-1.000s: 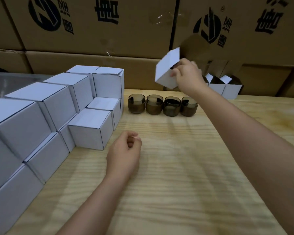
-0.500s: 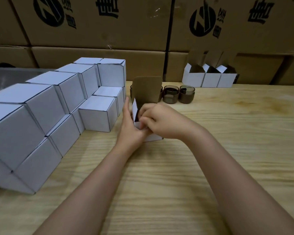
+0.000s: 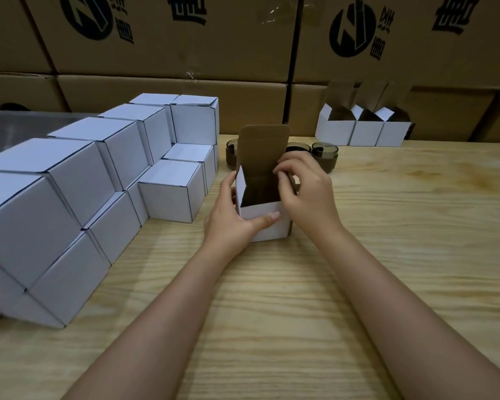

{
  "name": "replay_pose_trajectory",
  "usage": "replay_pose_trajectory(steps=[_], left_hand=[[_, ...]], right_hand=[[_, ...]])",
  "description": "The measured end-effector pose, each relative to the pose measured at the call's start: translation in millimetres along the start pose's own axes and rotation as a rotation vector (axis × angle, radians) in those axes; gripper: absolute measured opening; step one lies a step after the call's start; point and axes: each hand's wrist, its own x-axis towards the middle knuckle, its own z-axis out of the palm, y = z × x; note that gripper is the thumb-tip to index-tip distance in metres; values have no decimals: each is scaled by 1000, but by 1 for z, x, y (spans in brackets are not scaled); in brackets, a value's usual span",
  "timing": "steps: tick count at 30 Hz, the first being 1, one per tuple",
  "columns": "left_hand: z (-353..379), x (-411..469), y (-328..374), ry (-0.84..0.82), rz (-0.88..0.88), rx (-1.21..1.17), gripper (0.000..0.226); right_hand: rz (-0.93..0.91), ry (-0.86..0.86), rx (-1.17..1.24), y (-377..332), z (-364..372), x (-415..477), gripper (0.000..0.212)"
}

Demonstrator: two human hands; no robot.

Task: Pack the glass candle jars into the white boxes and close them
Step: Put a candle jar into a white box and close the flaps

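Three smoky glass candle jars are peeking out behind the raised lid, partly covered by it and by the right hand. Shadow is filling the open white box, so I cannot tell what is inside. It is standing on the wooden table, white outside, brown within, lid upright. The left hand is gripping its left side, thumb across the front. The right hand's fingers are curling over the right rim.
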Motion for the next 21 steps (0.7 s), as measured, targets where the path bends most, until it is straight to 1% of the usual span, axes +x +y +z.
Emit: replay_pose_trajectory(steps=[3,5,6,8,10,11,13,16,19,20,21], left_hand=[[0,0,-1,-6,-7,-5,110],[0,0,-2,-11,-13,-4,110],[0,0,-2,-14,-12,-3,110],[0,1,-2,-21,-11,-5,111],[-1,2,-3,-27,-14,2,111],[-1,2,-4,-30,-12,4,110],[-2,2,-5,-43,2,-15,107],[-4,2,-6,-101,55,-88,97],[-4,4,-3,-99,49,-243,81],[-3,5,-2,-90,28,-251,74],[-2,4,-1,-68,19,-246,61]], right_hand=[[22,17,-32,2,1,-3,19],[64,71,15,3,4,-6,21],[128,105,63,5,5,-6,22],[334,138,168,10,6,-6,26],[502,94,288,17,6,-8,30],[545,59,357,19,6,-10,31],[546,-11,451,20,4,-13,32],[473,-87,535,20,1,-15,37],[442,-182,697,23,-2,-13,49],[453,-216,742,23,-3,-13,53],[465,-238,764,23,-3,-13,55]])
